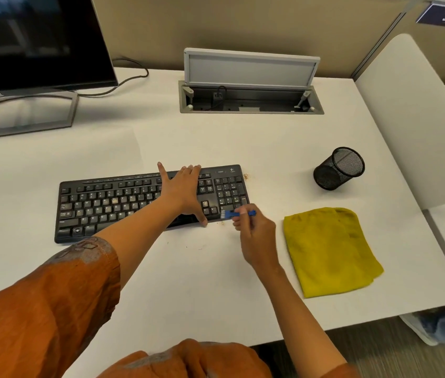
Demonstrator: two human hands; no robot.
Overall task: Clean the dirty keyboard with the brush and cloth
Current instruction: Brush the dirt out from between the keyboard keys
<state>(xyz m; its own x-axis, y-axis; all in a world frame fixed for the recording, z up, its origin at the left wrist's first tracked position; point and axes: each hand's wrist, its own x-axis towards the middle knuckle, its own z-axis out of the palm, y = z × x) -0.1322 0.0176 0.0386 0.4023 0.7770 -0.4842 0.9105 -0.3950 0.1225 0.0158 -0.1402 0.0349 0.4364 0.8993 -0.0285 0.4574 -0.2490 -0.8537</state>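
A black keyboard (106,203) lies on the white desk (202,282), slightly tilted. My left hand (181,190) rests flat on its right-middle part, fingers spread, thumb at the front edge. My right hand (255,236) pinches a small blue brush (236,213) whose white bristles touch the front right corner of the number pad. A yellow cloth (327,251) lies folded on the desk to the right of my right hand. Brown crumbs (246,176) sit by the keyboard's back right corner, and a few specks lie in front of it.
A black mesh pen cup (338,168) stands behind the cloth. An open cable hatch (250,98) is at the back centre. A monitor on a grey stand (25,113) occupies the back left, with cables trailing right. The desk edge runs close to the cloth's right side.
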